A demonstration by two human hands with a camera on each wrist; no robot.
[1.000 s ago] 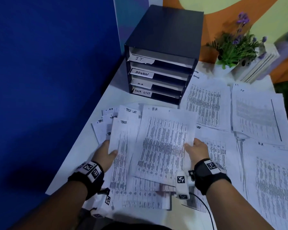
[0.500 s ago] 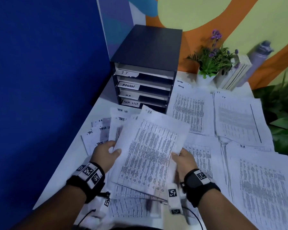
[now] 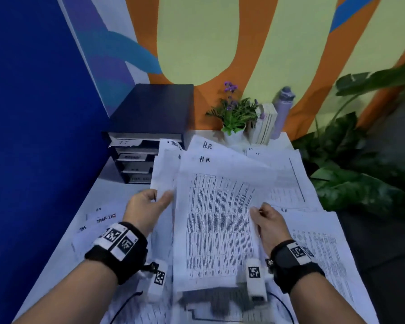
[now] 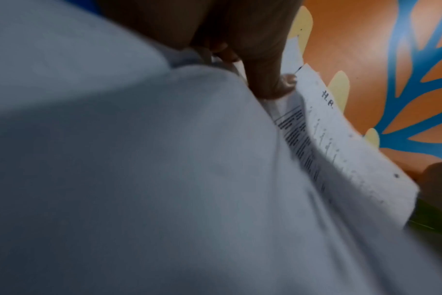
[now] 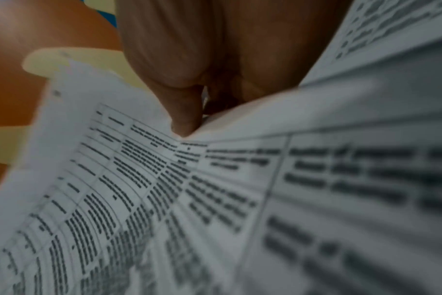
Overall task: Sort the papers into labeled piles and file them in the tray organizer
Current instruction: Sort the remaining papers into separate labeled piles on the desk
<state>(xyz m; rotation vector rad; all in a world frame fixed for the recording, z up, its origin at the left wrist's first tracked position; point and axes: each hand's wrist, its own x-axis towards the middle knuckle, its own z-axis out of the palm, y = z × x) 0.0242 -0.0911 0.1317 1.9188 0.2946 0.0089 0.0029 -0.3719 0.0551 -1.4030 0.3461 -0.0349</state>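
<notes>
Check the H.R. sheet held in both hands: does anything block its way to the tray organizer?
Yes. A raised Task List sheet, held by the left hand, covers the right part of the tray organizer slots. The H.R. sheet, also pinched by the right hand, sits right of it.

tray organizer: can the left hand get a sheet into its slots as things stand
Probably not directly: the left hand grips lifted papers, whose raised left edge covers the right part of the tray organizer slots. The slots' left part looks unblocked.

Both forearms extend forward, wrists banded. Left hand pinches the sheets' left edge, thumb on top; right hand grips the right edge, fingers curled.
</notes>
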